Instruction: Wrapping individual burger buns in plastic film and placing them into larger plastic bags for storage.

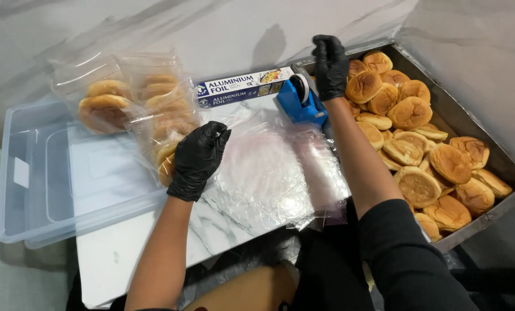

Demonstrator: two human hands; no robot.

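the blue tape dispenser [299, 102] sat on the marble table [113, 259] between the foil box [243, 87] and the metal tray [464, 118] of buns [410, 112], its long axis running from far-left to near-right, roll end away from you. your right hand [330, 66] (gloved black) curled over its far end, hiding the roll's top. your left hand [200, 156] gripped a bagged bun [166, 161], its outline blurred by plastic.

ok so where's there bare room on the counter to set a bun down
Bare marble shows at the near edge, between the clear bin and the plastic bag stack. The metal tray is packed with buns, and the foil box and tape dispenser crowd the back.
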